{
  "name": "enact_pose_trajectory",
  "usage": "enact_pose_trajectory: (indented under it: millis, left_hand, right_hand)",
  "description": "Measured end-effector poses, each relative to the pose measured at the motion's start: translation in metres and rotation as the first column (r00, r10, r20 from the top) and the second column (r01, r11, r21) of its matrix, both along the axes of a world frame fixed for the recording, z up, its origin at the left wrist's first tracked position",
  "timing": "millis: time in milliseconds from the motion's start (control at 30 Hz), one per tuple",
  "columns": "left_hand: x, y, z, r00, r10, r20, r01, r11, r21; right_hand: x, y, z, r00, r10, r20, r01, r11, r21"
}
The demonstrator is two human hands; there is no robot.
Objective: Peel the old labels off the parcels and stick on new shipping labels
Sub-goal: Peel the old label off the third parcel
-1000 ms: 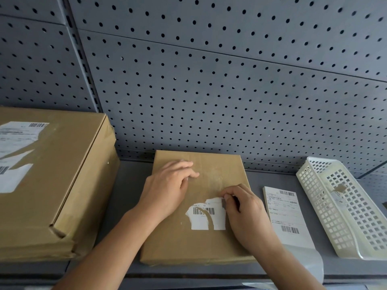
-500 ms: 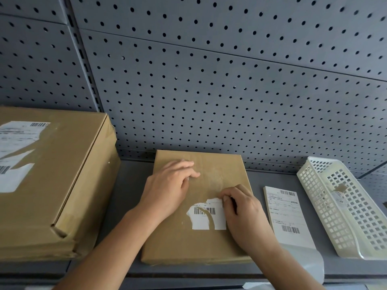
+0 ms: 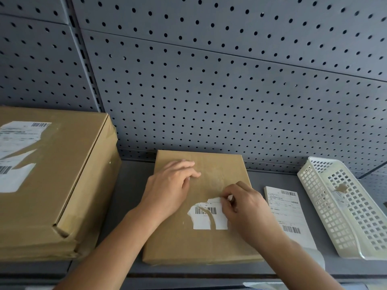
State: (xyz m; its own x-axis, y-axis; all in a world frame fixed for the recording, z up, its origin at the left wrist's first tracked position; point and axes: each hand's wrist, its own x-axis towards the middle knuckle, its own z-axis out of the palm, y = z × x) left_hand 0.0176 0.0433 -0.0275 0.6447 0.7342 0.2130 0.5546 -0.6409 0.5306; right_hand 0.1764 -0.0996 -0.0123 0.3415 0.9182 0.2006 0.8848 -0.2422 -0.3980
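Fingertips of the right hand are curled together, thumb & forefinger pinched on the lifted top-right corner of the torn old label, prob. to raise a tab to pull from. The hand's heel sits low on the small parcel, so the peel can run shallow. The left hand lies on the parcel's upper left, fingers near-straight & slightly spread, pressing down, holding nothing: a brace so the box won't slide w/ the pull. The parcel lies flat mid-shelf. A stack of new shipping labels waits just beside it on the right, within reach. The white basket is beyond, w/ a scrap inside. The larger carton is at left, its label also torn.
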Motion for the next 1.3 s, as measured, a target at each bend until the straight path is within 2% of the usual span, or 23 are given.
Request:
enact_pose_trajectory:
  millis: [67, 200, 333, 433, 567, 633, 833, 1033, 1167, 1300]
  left_hand:
    - [0.000, 0.000, 0.000, 1.000, 0.000, 0.001, 0.000, 1.000, -0.001]
    - [0.000, -0.001, 0.001, 1.000, 0.000, -0.003, 0.000, 1.000, 0.003]
    - [-0.001, -0.002, 0.001, 1.000, 0.000, 0.007, 0.000, 1.000, 0.004]
    - [-0.001, -0.002, 0.002, 1.000, -0.003, 0.006, 0.003, 1.000, 0.002]
    - [-0.001, -0.001, 0.002, 1.000, 0.001, 0.006, -0.001, 1.000, 0.002]
    - [-0.001, -0.001, 0.002, 1.000, 0.003, 0.003, -0.003, 1.000, -0.004]
    - [0.000, 0.000, 0.001, 1.000, 0.001, -0.004, -0.001, 1.000, -0.013]
    - [0.000, -0.001, 0.002, 1.000, 0.001, -0.015, -0.001, 1.000, -0.009]
    - [0.000, -0.001, 0.003, 1.000, 0.001, -0.014, -0.001, 1.000, -0.002]
    - [0.000, -0.001, 0.003, 1.000, 0.000, -0.013, 0.000, 1.000, -0.005]
  right_hand:
    - [0.001, 0.006, 0.007, 0.997, 0.035, 0.070, -0.031, 0.998, -0.060]
    - [-0.004, 0.019, 0.020, 0.971, 0.102, 0.217, -0.037, 0.958, -0.283]
    - [-0.005, 0.028, 0.022, 0.973, 0.081, 0.214, 0.000, 0.936, -0.351]
    - [-0.003, 0.024, 0.022, 0.987, 0.044, 0.153, 0.008, 0.946, -0.323]
    - [0.005, 0.014, 0.028, 0.996, -0.006, -0.092, -0.015, 0.975, -0.223]
    - [0.008, 0.010, 0.030, 0.991, -0.006, -0.137, -0.018, 0.985, -0.169]
    - [0.005, 0.008, 0.019, 0.999, 0.037, -0.005, -0.037, 0.981, -0.191]
    - [-0.006, 0.019, 0.017, 0.979, 0.031, 0.200, 0.033, 0.950, -0.312]
    - [-0.007, 0.020, 0.017, 0.986, 0.012, 0.166, 0.044, 0.945, -0.324]
    - [-0.001, 0.016, 0.021, 1.000, -0.015, 0.026, 0.022, 0.956, -0.292]
